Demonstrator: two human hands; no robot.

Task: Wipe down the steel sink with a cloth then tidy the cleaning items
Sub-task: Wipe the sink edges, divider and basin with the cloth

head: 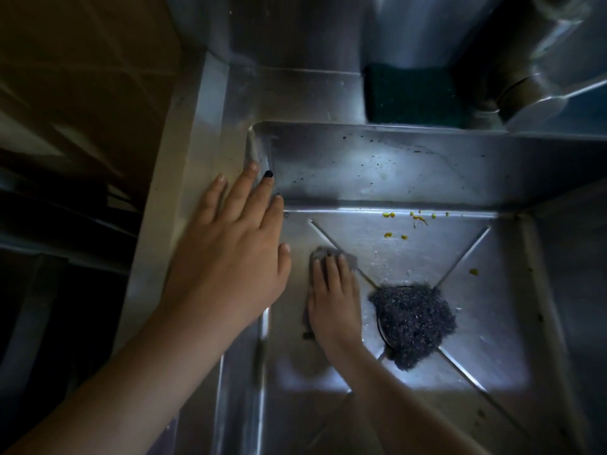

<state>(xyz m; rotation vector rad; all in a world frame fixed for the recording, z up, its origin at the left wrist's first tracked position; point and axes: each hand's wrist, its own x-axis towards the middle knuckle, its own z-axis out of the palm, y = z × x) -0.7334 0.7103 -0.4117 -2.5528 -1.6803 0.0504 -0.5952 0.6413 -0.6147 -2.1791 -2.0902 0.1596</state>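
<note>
Both hands are flat here, neither one really gripping anything. Left hand (230, 254) lies palm down on the left rim (203, 152) of the steel sink (394, 165), fingers spread and straight, with the fingertips reaching the back left corner of the basin. Right hand (331, 300) is down inside the basin, fingers straight and together, pressing a small grey cloth (351, 262) onto the sink floor. The cloth pokes out past the fingertips and a bit along the left side of the palm, so it's just pinned under the hand, not bunched up in it. Right beside that hand, a dark wad of steel wool (414, 323) sits over the drain in the middle of the basin where the floor creases meet. Some little yellow bits (417, 220) are scattered on the floor near the back wall, and the back wall has dark specks on it. Up on the ledge behind the basin there's a dark green sponge (410, 93), next to a metal tap base (512, 87). Lighting is pretty dim everywhere else.
</note>
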